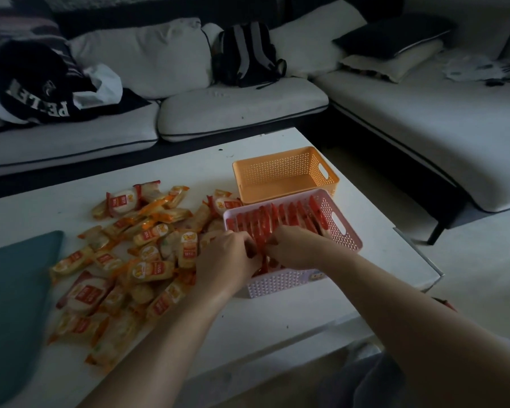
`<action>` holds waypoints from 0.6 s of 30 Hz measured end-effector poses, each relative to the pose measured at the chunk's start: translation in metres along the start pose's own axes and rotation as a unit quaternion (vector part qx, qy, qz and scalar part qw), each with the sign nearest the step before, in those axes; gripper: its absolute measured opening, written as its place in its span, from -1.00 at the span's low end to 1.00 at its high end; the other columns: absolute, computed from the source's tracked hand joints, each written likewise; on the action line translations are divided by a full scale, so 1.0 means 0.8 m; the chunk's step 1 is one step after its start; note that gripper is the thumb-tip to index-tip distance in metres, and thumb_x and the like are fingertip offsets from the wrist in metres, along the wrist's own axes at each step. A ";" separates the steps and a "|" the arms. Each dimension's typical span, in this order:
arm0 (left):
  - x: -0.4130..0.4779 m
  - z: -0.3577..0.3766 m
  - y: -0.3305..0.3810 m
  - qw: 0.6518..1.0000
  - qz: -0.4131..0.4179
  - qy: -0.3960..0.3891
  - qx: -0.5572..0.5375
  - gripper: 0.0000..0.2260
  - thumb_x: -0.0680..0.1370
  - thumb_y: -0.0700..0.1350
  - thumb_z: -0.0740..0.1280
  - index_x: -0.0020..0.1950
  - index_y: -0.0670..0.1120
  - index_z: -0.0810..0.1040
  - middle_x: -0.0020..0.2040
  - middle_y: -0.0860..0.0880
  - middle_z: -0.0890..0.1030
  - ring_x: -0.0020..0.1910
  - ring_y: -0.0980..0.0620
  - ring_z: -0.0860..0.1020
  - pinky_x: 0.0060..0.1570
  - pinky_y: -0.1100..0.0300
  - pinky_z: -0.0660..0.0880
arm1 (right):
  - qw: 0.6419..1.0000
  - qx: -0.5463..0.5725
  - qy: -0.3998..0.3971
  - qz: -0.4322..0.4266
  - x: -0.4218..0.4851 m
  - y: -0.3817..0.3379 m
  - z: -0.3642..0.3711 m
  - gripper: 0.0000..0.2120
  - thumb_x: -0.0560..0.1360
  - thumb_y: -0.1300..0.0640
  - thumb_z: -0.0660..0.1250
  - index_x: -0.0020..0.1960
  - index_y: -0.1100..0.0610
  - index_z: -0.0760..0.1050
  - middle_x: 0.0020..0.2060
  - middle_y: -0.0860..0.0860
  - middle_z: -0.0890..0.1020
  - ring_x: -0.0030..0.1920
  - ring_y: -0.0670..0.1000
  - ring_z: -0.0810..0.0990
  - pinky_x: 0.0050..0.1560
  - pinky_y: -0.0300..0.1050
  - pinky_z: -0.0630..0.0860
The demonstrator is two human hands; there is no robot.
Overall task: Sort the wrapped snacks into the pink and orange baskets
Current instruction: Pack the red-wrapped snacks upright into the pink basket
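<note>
At the left edge of the frame I saw a teal mat [15, 301] lying on the white table [189, 160]. Above it, in the upper left, a dark garment with white lettering [39, 95] was heaped on the pale sofa [242, 113].

Right of the mat, a loose pile of wrapped snacks [124, 254] in orange and red packets sprawled over the lower-left and middle of the table. They overlapped one another, and the pile's right edge reached the baskets.

Just right of centre, the left hand [227, 257] came in from the bottom of the frame. Its fingers were curled down onto the red-wrapped snacks [280, 216] at the near-left corner of the pink basket [280, 282]. The right hand [298, 248] sat just beside it, almost touching, with its fingers likewise curled around the same red packets. I could not see the fingertips themselves among the wrappers. The red packets stood on edge in a row, filling the basket from its near wall toward its far right end.

Directly behind the pink basket and touching it stood the orange basket [277, 172], its perforated floor in plain view.

Higher up, a dark backpack [248, 54] leaned on the sofa. In the upper right, a dark cushion [395, 33] rested on a paler one.
</note>
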State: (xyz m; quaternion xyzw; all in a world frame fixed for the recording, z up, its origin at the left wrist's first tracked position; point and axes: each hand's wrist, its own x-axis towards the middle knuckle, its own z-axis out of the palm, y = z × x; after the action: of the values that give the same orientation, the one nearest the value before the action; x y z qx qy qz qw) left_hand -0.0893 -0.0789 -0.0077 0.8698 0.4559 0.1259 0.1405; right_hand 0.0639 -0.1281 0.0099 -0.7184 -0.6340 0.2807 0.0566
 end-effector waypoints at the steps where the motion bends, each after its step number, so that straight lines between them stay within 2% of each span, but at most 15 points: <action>1: -0.001 -0.001 0.000 1.000 0.004 -0.005 -0.020 -0.90 0.56 0.04 0.41 -0.02 0.05 0.67 -0.05 0.10 0.63 -0.13 0.13 0.57 -0.23 0.22 0.54 | 0.999 -0.027 -0.014 0.009 0.001 -0.003 0.001 -0.79 0.68 0.12 0.17 -0.02 0.15 0.53 -0.17 0.04 0.64 -0.10 0.06 0.66 0.09 -0.03 0.63; 2: -0.002 -0.004 -0.003 0.999 0.004 -0.010 -0.046 -0.89 0.57 0.04 0.40 0.00 0.05 0.67 -0.02 0.10 0.62 -0.10 0.14 0.57 -0.17 0.20 0.57 | 0.998 -0.062 -0.011 0.021 0.001 -0.008 -0.001 -0.81 0.66 0.10 0.19 -0.05 0.12 0.51 -0.21 0.00 0.61 -0.15 0.03 0.65 0.06 -0.03 0.64; 4: -0.004 -0.016 -0.013 0.995 -0.007 -0.014 -0.094 -0.87 0.58 0.06 0.38 0.04 0.05 0.67 0.00 0.11 0.62 -0.06 0.13 0.60 -0.08 0.12 0.61 | 0.989 -0.126 0.063 0.046 0.000 -0.020 -0.009 -0.81 0.65 0.05 0.21 -0.08 0.10 0.50 -0.25 -0.04 0.59 -0.22 -0.01 0.62 -0.03 -0.04 0.64; 5: -0.005 -0.025 -0.022 0.994 -0.014 -0.004 -0.104 -0.87 0.59 0.07 0.38 0.02 0.06 0.67 -0.03 0.11 0.64 -0.07 0.11 0.61 -0.08 0.09 0.61 | 0.983 -0.132 0.116 0.051 0.001 -0.030 -0.015 -0.79 0.64 0.03 0.21 -0.09 0.10 0.50 -0.25 -0.04 0.59 -0.23 -0.01 0.61 -0.08 -0.04 0.63; 7: -0.010 -0.043 -0.045 0.995 -0.022 0.025 -0.095 -0.85 0.59 0.07 0.36 -0.05 0.05 0.67 -0.10 0.12 0.67 -0.14 0.10 0.63 -0.13 0.04 0.60 | 0.980 -0.077 0.179 0.050 0.003 -0.055 -0.025 -0.74 0.64 0.01 0.16 -0.13 0.10 0.50 -0.24 -0.01 0.61 -0.25 0.01 0.63 -0.15 0.00 0.63; 9: -0.015 -0.062 -0.075 0.995 -0.053 0.033 -0.077 -0.85 0.60 0.07 0.33 -0.02 0.06 0.66 -0.09 0.10 0.68 -0.13 0.07 0.63 -0.11 0.01 0.60 | 0.981 -0.019 0.193 0.026 0.012 -0.083 -0.025 -0.73 0.61 -0.01 0.15 -0.11 0.10 0.54 -0.22 0.04 0.64 -0.23 0.07 0.65 -0.15 0.03 0.65; 11: -0.022 -0.077 -0.109 0.995 -0.086 0.015 -0.045 -0.88 0.60 0.02 0.34 0.02 0.05 0.65 -0.04 0.07 0.69 -0.06 0.01 0.64 -0.05 0.01 0.61 | 0.983 -0.003 0.184 -0.013 0.026 -0.108 -0.018 -0.78 0.55 0.08 0.20 0.03 0.08 0.61 -0.09 0.08 0.66 -0.09 0.14 0.66 -0.06 0.07 0.64; 13: -0.033 -0.088 -0.144 0.995 -0.087 -0.022 -0.034 -0.95 0.53 -0.04 0.39 -0.05 0.09 0.64 -0.06 0.09 0.69 -0.03 0.03 0.65 -0.04 0.04 0.60 | 0.987 -0.015 0.146 -0.059 0.043 -0.129 -0.002 -0.70 0.51 0.17 0.23 0.18 0.04 0.62 0.06 0.09 0.66 0.07 0.16 0.64 0.07 0.06 0.61; 15: -0.049 -0.091 -0.162 0.993 -0.068 -0.076 -0.058 -0.91 0.45 -0.01 0.47 -0.09 0.10 0.61 -0.08 0.12 0.66 -0.01 0.07 0.64 -0.06 0.10 0.57 | 0.980 -0.122 0.131 -0.084 0.062 -0.144 0.016 -0.63 0.53 0.19 0.25 0.29 -0.01 0.57 0.19 0.07 0.62 0.21 0.15 0.59 0.22 0.08 0.53; 16: -0.057 -0.089 -0.169 0.993 -0.052 -0.095 -0.038 -0.83 0.43 0.04 0.49 -0.02 0.11 0.60 -0.01 0.14 0.62 0.07 0.07 0.60 -0.05 0.12 0.53 | 0.963 -0.214 0.138 -0.088 0.074 -0.149 0.024 -0.62 0.54 0.17 0.27 0.34 -0.01 0.53 0.26 0.06 0.59 0.29 0.15 0.54 0.32 0.11 0.45; 18: -0.065 -0.077 -0.173 0.989 0.004 -0.112 0.096 -0.58 0.43 0.18 0.45 0.27 0.17 0.52 0.25 0.09 0.49 0.33 0.01 0.40 0.13 0.10 0.45 | 0.922 -0.357 0.134 -0.073 0.098 -0.150 0.037 -0.56 0.56 0.08 0.29 0.43 0.04 0.45 0.40 0.08 0.50 0.44 0.16 0.40 0.46 0.19 0.24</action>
State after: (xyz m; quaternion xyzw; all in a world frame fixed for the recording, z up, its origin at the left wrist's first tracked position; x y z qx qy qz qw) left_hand -0.2441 -0.0386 -0.0051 0.8898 0.4436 -0.0164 0.1060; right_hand -0.0526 -0.0397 0.0121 -0.6733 -0.7296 -0.0679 -0.0989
